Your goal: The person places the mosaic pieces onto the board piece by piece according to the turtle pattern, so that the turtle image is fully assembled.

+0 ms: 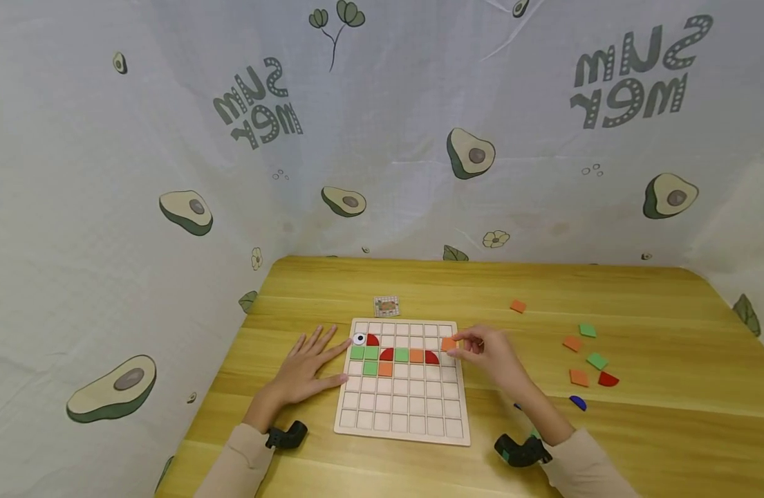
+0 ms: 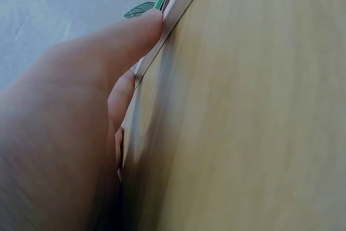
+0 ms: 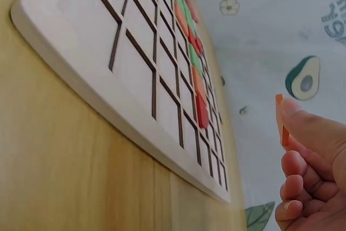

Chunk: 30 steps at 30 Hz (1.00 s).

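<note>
Between thumb and fingers my right hand [image 1: 486,351] pinches an orange square tile [image 1: 448,344] over the right side of a white grid board [image 1: 406,434]. The right wrist view shows that orange tile [image 3: 281,120] edge-on, raised off the board. My left hand [image 1: 302,370] lies flat with fingers spread, its fingertips touching the board's left edge. On the board sit a round eye tile [image 1: 359,339], red quarter-round tiles [image 1: 372,340], green squares [image 1: 370,369] and orange squares [image 1: 385,369], in the upper rows. In the left wrist view my left thumb [image 2: 130,39] meets the board's side.
A small picture card [image 1: 386,306] lies behind the board. Loose tiles are scattered to the right, among them a green square [image 1: 597,360], an orange square [image 1: 579,377], a red piece [image 1: 608,379] and a blue piece [image 1: 578,402]. A printed curtain [image 1: 406,228] hangs behind the wooden table [image 1: 686,332].
</note>
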{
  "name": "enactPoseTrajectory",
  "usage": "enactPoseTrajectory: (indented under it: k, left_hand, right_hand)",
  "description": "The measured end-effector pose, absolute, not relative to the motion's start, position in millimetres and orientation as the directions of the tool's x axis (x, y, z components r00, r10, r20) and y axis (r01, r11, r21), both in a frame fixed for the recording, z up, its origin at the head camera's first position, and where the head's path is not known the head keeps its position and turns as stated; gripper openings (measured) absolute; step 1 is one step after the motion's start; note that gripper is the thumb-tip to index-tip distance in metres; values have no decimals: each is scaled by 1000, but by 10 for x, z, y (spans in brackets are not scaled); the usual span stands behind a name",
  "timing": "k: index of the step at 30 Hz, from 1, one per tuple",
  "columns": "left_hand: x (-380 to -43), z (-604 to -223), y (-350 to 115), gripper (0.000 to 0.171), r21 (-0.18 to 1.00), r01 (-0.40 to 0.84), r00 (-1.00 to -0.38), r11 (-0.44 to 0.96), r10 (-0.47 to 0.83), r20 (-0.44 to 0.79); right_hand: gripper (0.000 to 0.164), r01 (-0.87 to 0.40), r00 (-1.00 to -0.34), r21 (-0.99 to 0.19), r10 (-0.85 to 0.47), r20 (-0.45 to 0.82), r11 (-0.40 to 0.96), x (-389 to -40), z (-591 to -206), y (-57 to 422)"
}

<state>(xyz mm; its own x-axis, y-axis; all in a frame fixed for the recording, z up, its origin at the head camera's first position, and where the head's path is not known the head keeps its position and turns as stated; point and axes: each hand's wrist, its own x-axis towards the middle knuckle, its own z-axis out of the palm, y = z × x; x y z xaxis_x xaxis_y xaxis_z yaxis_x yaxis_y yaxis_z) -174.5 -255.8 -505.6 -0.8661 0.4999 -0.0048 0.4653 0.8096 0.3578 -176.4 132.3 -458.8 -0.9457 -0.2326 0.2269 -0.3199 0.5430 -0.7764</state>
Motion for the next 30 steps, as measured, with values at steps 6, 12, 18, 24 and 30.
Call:
enactPoseTrajectory:
  k: [6,12,18,24,30]
  left_hand:
    - [-1747,-5053,-2560,71,357,461,-868,812,497,-11]
    - [-1743,-5055,-2555,70,356,456,-870,816,492,-13]
    - [-1750,-5063,-2564,70,354,458,-869,815,494,-15]
    - [-1747,-5060,-2568,70,354,462,-867,813,499,-14]
    - [-1747,-5050,-2561,71,357,457,-868,814,496,-21]
  right_hand:
    - [19,-336,-930,-815,-304,208,472,-1717,-4663,1059]
    - [20,-322,-926,-840,-330,183,436,-1691,-4734,864]
    - [22,-334,-913,-852,-362,187,404,-1681,-4795,755]
    - [23,-321,-917,-852,-359,171,413,-1673,-4840,675]
    - [18,-297,-920,-858,-366,140,419,-1665,-4849,618]
